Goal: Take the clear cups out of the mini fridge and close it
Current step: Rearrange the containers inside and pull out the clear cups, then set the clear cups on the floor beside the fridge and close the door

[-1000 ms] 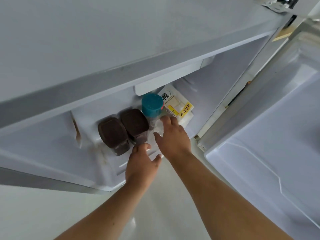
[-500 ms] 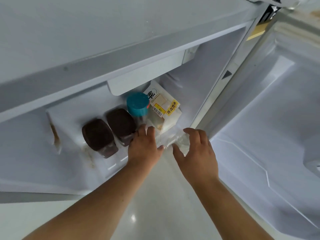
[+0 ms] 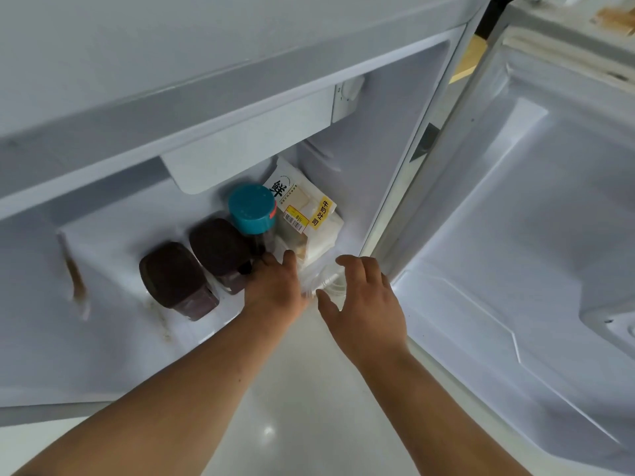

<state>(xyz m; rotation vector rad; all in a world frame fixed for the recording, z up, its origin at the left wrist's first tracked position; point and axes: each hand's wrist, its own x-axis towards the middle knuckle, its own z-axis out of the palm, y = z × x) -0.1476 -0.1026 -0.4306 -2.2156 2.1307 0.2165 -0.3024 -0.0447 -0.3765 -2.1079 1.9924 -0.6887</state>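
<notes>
At the front edge of the mini fridge (image 3: 103, 338) floor, both hands are reaching in toward the clear cups (image 3: 323, 280). The left hand (image 3: 275, 286) is lying palm down w/ fingers loosely curled; its fingertips are touching the base of the teal-capped jar (image 3: 252, 214) and the left side of the cups. The right hand (image 3: 364, 304) is spread open, fingers apart, thumb pointing left toward the cups; it is sitting just beside them on the right, and whether it is actually touching them can't be told. Neither hand is clamped on anything that shows.

The cups are hard to make out: see-through plastic, only faint rims and glare showing between the two hands, partly hidden by the left hand. How many there are can't be told.

Behind the cups, a bread bag (image 3: 309, 214) w/ a yellow label and barcode sticker is leaning against the right inner wall. Left of the teal-capped jar, two dark-lidded containers (image 3: 192, 269) are standing side by side, w/ dark contents; what exactly is in them isn't clear. A brownish stain is running down the left inner wall.

The fridge door (image 3: 515, 235) is standing wide open on the right, its inner shelf cut off by the frame edge.
</notes>
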